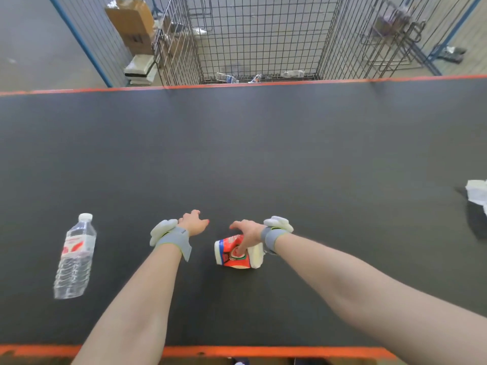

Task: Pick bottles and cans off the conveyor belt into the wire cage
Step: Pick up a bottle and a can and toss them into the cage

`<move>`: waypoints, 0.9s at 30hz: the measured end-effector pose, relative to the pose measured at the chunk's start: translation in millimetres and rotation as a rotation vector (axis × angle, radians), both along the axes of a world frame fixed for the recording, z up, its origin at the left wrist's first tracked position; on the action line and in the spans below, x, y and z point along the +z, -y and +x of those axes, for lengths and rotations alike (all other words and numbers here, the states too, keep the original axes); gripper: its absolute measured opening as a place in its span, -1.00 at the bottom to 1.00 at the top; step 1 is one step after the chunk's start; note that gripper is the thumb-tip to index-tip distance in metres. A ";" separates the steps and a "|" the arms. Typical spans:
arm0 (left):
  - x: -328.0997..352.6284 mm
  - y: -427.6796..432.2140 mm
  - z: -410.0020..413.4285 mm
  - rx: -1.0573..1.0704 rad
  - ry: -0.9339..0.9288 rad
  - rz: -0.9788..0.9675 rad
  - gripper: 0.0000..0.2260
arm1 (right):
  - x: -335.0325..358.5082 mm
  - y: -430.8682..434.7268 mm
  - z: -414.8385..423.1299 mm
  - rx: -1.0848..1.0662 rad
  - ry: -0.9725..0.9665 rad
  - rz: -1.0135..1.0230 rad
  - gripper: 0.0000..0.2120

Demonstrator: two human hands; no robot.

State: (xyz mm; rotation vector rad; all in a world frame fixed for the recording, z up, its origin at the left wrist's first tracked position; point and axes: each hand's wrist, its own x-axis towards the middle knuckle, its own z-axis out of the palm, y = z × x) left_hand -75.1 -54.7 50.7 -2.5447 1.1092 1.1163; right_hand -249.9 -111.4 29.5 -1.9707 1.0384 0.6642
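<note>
A clear plastic water bottle [75, 255] with a white cap and red label lies on the black conveyor belt [263, 154] at the near left. My right hand [247, 231] grips a crushed red-and-white container [238, 252] lying on the belt near the middle, with the thumb pressed against its side. My left hand [193, 222] hovers over the belt just left of it, fingers loosely curled and holding nothing. The wire cage [261, 40] stands beyond the belt's far edge, with a few flattened bottles on its floor.
Crumpled white paper [478, 193] lies at the belt's right edge. Orange strips border the belt near and far. Cardboard boxes [133, 25] and white packages sit behind the wire panel at the back left. Another wire rack stands at the back right.
</note>
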 end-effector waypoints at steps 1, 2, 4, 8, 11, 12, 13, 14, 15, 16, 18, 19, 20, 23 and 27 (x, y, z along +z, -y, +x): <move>0.1 -2.1 -2.3 -0.002 -0.010 -0.005 -0.47 | -1.5 0.8 -6.3 0.016 -0.036 -0.058 -0.31; 0.8 -4.0 -3.8 0.001 -0.019 -0.017 -0.47 | -1.5 4.0 -12.7 0.017 -0.071 -0.105 -0.42; 3.1 -9.7 -2.3 0.004 -0.001 -0.067 -0.47 | 0.2 14.6 -24.6 -0.048 -0.108 -0.181 -0.58; 1.8 -28.9 6.2 0.023 0.232 -0.152 -0.38 | 2.3 32.8 -41.1 -0.264 -0.111 -0.418 -0.45; -7.3 -51.1 15.1 0.145 0.361 -0.075 -0.22 | 4.6 33.7 -41.5 -0.224 -0.187 -0.489 -0.28; -12.1 -58.8 17.0 0.177 0.368 -0.036 -0.18 | 6.5 32.4 -38.9 -0.211 -0.188 -0.499 -0.27; -18.4 -65.8 17.9 0.192 0.361 -0.002 -0.14 | 6.2 31.6 -34.8 -0.207 -0.174 -0.502 -0.27; -25.1 -71.7 16.0 0.201 0.337 0.028 -0.11 | 5.3 30.3 -30.9 -0.214 -0.145 -0.488 -0.26; -32.5 -75.4 13.4 0.210 0.308 0.045 -0.09 | 3.6 28.6 -26.9 -0.230 -0.105 -0.458 -0.25; -38.1 -77.8 10.7 0.226 0.289 0.042 -0.10 | 1.2 26.5 -23.8 -0.243 -0.064 -0.430 -0.24; -45.3 -74.3 7.3 0.286 0.255 -0.026 -0.16 | -3.8 25.4 -19.7 -0.242 -0.012 -0.402 -0.24; -46.0 -68.7 6.9 0.303 0.211 -0.075 -0.17 | -4.9 27.4 -18.6 -0.239 0.002 -0.399 -0.24; -44.1 -62.1 6.5 0.317 0.145 -0.129 -0.17 | -5.7 31.0 -18.2 -0.242 0.011 -0.402 -0.24; -29.1 -30.1 5.7 0.423 -0.092 -0.283 -0.15 | -4.7 48.1 -14.3 -0.280 0.006 -0.392 -0.27; -15.3 29.2 -1.2 0.632 -0.282 -0.439 -0.13 | 3.1 83.4 -10.6 -0.377 0.007 -0.379 -0.32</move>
